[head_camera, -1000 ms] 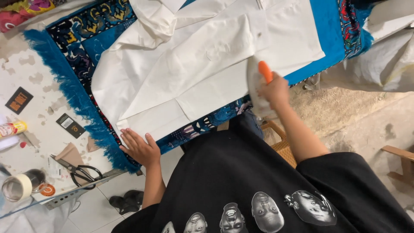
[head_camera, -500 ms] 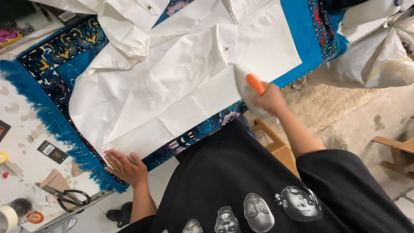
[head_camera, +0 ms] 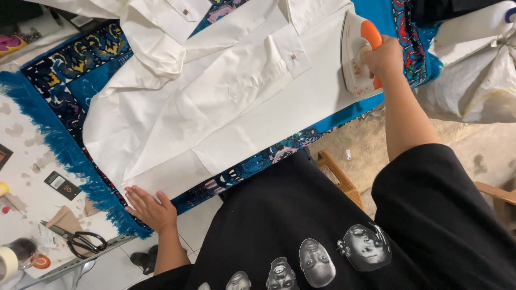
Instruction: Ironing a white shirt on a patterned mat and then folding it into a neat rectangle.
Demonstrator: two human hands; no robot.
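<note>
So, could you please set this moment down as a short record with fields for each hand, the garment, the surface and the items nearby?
left hand: flat, fingers spread, pressing the hem corner of the white garment
right hand: gripping the orange handle of the iron
iron: sole down on the garment's right part
garment: spread open, creased
surface: blue patterned cloth with fringe
nearby: scissors, tape roll

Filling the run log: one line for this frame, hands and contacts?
right hand: grips iron by orange handle, on white garment | left hand: flat on garment's near edge | under: blue patterned cloth | scissors apart
</note>
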